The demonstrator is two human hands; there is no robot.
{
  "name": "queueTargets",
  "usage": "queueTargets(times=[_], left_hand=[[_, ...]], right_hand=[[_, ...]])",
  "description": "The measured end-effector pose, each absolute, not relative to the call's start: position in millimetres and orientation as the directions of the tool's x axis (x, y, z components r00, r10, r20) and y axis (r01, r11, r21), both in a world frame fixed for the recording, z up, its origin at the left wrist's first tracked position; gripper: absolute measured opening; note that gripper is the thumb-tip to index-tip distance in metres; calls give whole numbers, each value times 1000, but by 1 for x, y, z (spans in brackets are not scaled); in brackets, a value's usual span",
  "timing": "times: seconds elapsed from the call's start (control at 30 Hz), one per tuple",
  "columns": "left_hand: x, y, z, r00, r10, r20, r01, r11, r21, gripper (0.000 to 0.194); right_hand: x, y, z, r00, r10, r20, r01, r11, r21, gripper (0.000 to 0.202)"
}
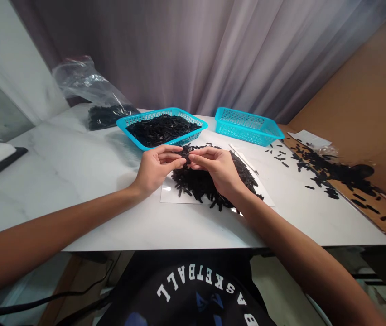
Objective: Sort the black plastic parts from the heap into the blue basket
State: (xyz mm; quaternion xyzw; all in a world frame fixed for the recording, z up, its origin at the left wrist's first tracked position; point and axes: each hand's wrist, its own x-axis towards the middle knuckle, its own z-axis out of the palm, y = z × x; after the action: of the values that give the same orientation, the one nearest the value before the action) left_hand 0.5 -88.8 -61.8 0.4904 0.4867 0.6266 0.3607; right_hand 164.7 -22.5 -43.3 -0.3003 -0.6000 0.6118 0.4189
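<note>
Above a heap of small, flat, oblong black pieces (201, 184), my hands meet fingertip to fingertip. My left hand (155, 167) is closed, its thumb and fingers pinching the left side of a small black piece (186, 156). From the right, my right hand (218, 167) pinches toward the same spot with thumb and forefinger. The piece blends with the dark heap behind it, so its exact outline is hard to make out. Under the heap lies a white sheet (167, 195). Just behind my hands, a blue basket (135, 141) holds many similar black pieces.
A second blue basket (250, 131) stands at the back right. A clear plastic bag (101, 106) with black contents sits at the back left. A thin white stick (242, 156) lies beside the heap. Loose black pieces (332, 170) scatter over the right side by a cardboard panel (359, 95).
</note>
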Motion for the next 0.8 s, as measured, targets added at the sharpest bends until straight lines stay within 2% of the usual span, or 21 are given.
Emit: queueTargets(times=[0.37,0.6,0.8], left_hand=[[-1,-88,-64,-269,917,294,96,-279,956,41],[-1,-88,-63,-256,924,283,35,-284,958,35],[0,-89,-62,-272,943,193,-56,-216,975,34]], right_hand=[[165,-23,-42,-464,877,126,-144,66,-987,30],[166,-23,-40,-499,855,144,-142,83,-986,29],[166,-22,-40,-509,848,148,-137,90,-986,28]])
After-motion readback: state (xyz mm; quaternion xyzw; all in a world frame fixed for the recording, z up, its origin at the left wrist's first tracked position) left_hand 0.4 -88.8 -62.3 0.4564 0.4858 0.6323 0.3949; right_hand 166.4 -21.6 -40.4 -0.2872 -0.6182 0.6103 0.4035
